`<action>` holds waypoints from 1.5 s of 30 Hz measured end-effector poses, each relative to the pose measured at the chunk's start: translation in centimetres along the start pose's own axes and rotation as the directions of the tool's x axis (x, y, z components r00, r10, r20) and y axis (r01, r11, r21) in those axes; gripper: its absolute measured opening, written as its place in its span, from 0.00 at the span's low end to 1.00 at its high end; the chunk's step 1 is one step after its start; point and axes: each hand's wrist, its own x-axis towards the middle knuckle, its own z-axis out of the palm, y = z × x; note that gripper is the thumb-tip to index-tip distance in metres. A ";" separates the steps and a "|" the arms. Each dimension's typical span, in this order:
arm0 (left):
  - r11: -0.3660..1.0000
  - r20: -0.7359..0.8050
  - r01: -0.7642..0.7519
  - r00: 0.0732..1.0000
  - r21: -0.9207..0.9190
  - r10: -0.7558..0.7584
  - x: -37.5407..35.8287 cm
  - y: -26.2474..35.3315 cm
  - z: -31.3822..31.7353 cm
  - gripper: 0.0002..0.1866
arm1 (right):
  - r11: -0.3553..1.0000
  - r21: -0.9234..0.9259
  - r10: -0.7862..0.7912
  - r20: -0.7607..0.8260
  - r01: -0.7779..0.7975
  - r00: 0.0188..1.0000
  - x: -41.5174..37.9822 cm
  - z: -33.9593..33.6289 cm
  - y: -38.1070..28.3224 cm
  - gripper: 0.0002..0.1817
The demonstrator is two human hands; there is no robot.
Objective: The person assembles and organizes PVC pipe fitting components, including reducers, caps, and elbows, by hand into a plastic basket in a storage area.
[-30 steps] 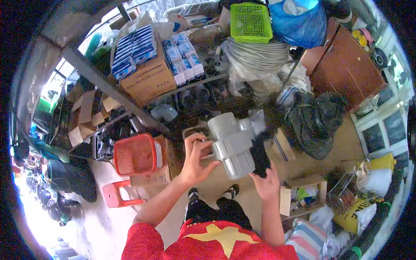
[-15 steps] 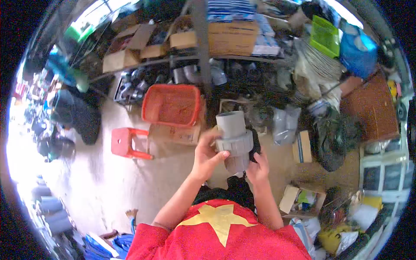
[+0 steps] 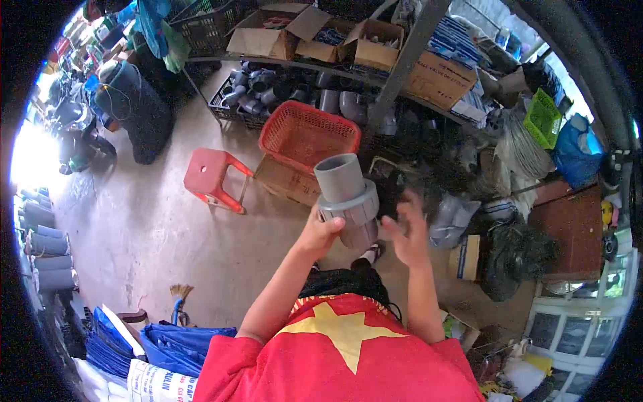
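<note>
A grey plastic pipe fitting (image 3: 349, 202) with a ribbed collar stands nearly upright in front of my body. Wrapped round its left side is my left hand (image 3: 321, 231), the thumb lying across the lower part below the collar. My right hand (image 3: 410, 234) is raised to the right of the fitting, apart from it, with its fingers spread and somewhat blurred. Nothing shows between those fingers.
A red plastic basket (image 3: 309, 137) sits on a cardboard box beyond the fitting. Left of it stands a red stool (image 3: 213, 175). Shelves behind hold cartons (image 3: 439, 80) and grey fittings. Blue tarpaulins (image 3: 177, 343) lie at the lower left.
My right hand has let go of the fitting's right side and moved away to the right. The view has turned, so the basket and stool appear farther right.
</note>
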 end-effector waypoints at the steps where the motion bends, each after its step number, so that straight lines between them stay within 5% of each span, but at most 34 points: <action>1: 0.999 -0.018 -0.033 0.999 0.037 0.034 0.2 -0.2 -0.9 0.46 | 0.998 0.067 0.009 -0.036 -0.007 0.999 0.9 -0.6 -1.1 0.12; 4: 0.994 -0.103 -0.059 0.992 0.092 0.068 0.5 -0.5 -1.7 0.51 | 0.987 0.097 0.127 0.010 -0.127 0.992 1.9 -3.4 -0.7 0.13; 7: 0.989 -0.111 -0.082 0.989 0.126 0.096 0.4 -0.6 -1.9 0.47 | 0.989 -0.123 -0.084 0.019 0.086 0.996 4.2 -5.9 -3.9 0.14; 10: 0.995 -0.125 -0.056 0.990 0.078 0.065 0.5 -1.5 -2.2 0.43 | 0.957 -0.027 -0.283 0.109 0.287 0.953 5.5 -7.1 -5.7 0.15; 12: 0.998 -0.148 -0.055 0.987 0.019 0.057 0.7 -1.9 -1.9 0.39 | 0.960 0.252 -0.184 0.231 0.124 0.955 5.3 -4.6 -7.1 0.13; 14: 0.996 -0.173 -0.076 0.983 -0.040 0.068 0.6 -2.2 -1.1 0.35 | 0.978 0.064 -0.204 0.460 0.197 0.864 4.8 -1.2 -6.0 0.12; 15: 0.998 -0.201 0.047 0.978 -0.040 -0.054 1.1 -2.6 -1.8 0.28 | 0.940 -0.122 -0.227 0.477 0.320 0.849 4.3 1.3 -4.8 0.17; 16: 0.987 -0.069 -0.056 0.995 0.150 0.067 1.5 -3.1 -2.1 0.24 | 0.947 -0.079 -0.261 0.381 0.313 0.887 4.1 2.9 -3.1 0.21; 17: 0.932 0.064 -0.197 0.980 0.305 0.187 1.9 -3.5 -2.4 0.21 | 0.982 -0.023 -0.169 0.331 0.187 0.928 4.3 3.7 -3.3 0.23; 18: 0.338 0.301 -0.399 0.903 0.853 0.306 2.3 -1.3 -0.7 0.20 | 0.997 0.044 -0.076 0.290 0.066 0.954 4.8 4.3 -3.4 0.24; 20: 0.263 0.370 -0.510 0.820 0.819 0.437 1.9 -0.2 0.9 0.17 | 0.997 0.081 -0.007 0.216 -0.011 0.976 6.2 5.2 -3.1 0.24; 21: 0.489 0.217 -0.442 0.867 0.752 0.449 1.6 -1.1 1.4 0.16 | 0.993 0.103 0.034 0.180 -0.053 0.983 6.5 5.5 -3.0 0.25; 22: 0.908 0.013 -0.198 0.978 0.369 0.208 1.3 -1.0 1.6 0.17 | 0.960 0.224 0.132 0.170 -0.168 0.977 6.6 6.0 -2.6 0.24; 23: 0.978 -0.193 0.016 0.980 -0.207 -0.057 1.1 -0.9 1.7 0.18 | 0.901 0.342 0.220 0.170 -0.267 0.960 6.8 6.7 -1.9 0.23; 24: 0.884 -0.176 0.106 0.963 -0.455 -0.206 0.8 -1.9 -1.3 0.22 | 0.817 0.454 0.303 0.184 -0.354 0.935 6.8 7.2 -0.8 0.23; 26: 0.984 -0.257 -0.100 0.957 0.147 0.135 0.0 -0.7 -0.2 0.24 | 0.958 0.207 0.223 -0.107 -0.198 0.969 5.5 8.2 0.5 0.20; 28: 0.978 -0.294 -0.154 0.937 0.142 0.190 0.6 -0.9 -0.5 0.25 | 0.996 0.007 0.085 -0.444 -0.091 0.892 3.1 9.8 -1.7 0.21; 29: 0.974 -0.315 -0.178 0.924 0.142 0.215 0.7 -1.0 -0.6 0.26 | 0.992 -0.073 0.069 -0.362 -0.102 0.930 1.6 10.1 -2.3 0.26; 34: 0.989 -0.243 -0.119 0.960 0.087 0.137 0.1 -1.2 -1.1 0.26 | 0.912 0.353 0.220 0.008 -0.209 0.975 2.3 8.3 -4.1 0.29; 38: 0.944 -0.145 -0.117 0.975 0.310 0.169 -1.7 -1.3 0.1 0.29 | 0.456 0.680 0.537 0.304 -0.574 0.787 6.6 5.7 -2.1 0.25; 39: 0.913 -0.078 -0.139 0.980 0.382 0.182 -2.1 -2.4 -1.2 0.36 | 0.623 0.666 0.440 0.134 -0.409 0.888 6.8 5.7 0.0 0.19; 41: 0.965 -0.070 -0.099 0.990 0.242 0.119 -2.7 -2.3 -0.6 0.39 | 0.662 0.597 0.515 0.077 -0.454 0.854 5.0 5.8 1.2 0.16; 44: 0.992 -0.102 -0.048 0.993 0.113 0.059 -2.4 -1.6 0.2 0.38 | 0.770 0.622 0.353 -0.229 -0.143 0.907 3.0 8.1 2.9 0.17; 45: 0.991 -0.160 -0.029 0.986 0.133 0.051 -2.1 -1.8 -0.2 0.37 | 0.772 0.611 0.312 -0.125 -0.175 0.942 1.3 7.9 1.9 0.21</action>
